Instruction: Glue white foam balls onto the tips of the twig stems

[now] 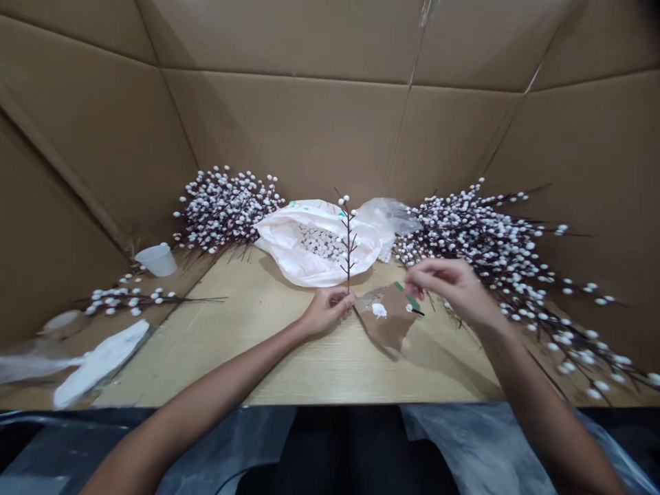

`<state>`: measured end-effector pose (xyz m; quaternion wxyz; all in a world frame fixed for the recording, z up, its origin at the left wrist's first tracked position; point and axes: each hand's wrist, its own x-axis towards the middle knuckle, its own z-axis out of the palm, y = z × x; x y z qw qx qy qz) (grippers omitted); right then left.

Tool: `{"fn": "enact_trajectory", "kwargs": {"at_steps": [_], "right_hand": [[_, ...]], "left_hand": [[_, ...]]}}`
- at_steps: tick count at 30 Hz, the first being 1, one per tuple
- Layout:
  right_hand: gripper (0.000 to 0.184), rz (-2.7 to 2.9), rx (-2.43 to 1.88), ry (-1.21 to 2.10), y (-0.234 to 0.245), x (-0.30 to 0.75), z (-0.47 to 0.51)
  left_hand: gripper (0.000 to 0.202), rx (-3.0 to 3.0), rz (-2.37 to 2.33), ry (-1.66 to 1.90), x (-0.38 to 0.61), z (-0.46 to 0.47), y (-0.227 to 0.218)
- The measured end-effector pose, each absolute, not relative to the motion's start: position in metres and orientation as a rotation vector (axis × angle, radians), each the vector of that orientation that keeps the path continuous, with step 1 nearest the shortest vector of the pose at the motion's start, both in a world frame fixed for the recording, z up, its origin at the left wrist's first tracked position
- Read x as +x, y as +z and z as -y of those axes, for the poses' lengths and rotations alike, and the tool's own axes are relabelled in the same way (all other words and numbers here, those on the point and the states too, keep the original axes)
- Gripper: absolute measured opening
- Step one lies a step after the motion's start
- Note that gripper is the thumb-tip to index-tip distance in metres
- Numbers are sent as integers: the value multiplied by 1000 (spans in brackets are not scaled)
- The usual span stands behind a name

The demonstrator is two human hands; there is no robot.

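My left hand [326, 311] is closed around the lower stem of a dark artificial twig [349, 265], which stands upright with a few white berries near its top and along its left side. To the right, my right hand [449, 285] is raised with thumb and fingers pinched together; whatever may be between them is too small to make out. Below and between the hands lies a brown scrap sheet [389, 338] with a white blob of paste [379, 311] and a small dark stick [417, 312] with a white tip. Behind the twig, a white plastic bag [282, 256] lies open, full of loose white berries [320, 242].
Bunches of finished berry twigs lie at the back left [227, 206] and along the right [479, 240]. At left are a plastic cup [157, 261], several berry sprigs [128, 300] and a white elongated piece [103, 364]. Cardboard walls [289, 117] enclose the table.
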<state>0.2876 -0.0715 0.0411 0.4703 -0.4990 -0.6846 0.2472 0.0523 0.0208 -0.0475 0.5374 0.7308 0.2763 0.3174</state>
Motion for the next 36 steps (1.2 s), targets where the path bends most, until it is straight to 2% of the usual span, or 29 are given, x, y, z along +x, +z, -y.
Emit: {"fn": "enact_trajectory", "kwargs": {"at_steps": [4, 7, 11, 21, 36], "right_hand": [[32, 1604, -1555, 479, 7, 299, 66], [26, 1739, -1779, 367, -12, 314, 74], [19, 1848, -1909, 411, -24, 326, 88], [16, 1581, -1810, 473, -49, 324, 87], [18, 1265, -1625, 551, -43, 320, 77]], "left_hand": [[40, 1735, -649, 728, 54, -19, -44], [38, 1743, -645, 716, 55, -19, -43], [35, 1753, -632, 712, 56, -20, -42], [35, 1807, -626, 683, 56, -20, -43], [39, 1850, -624, 661, 57, -20, -44]]}}
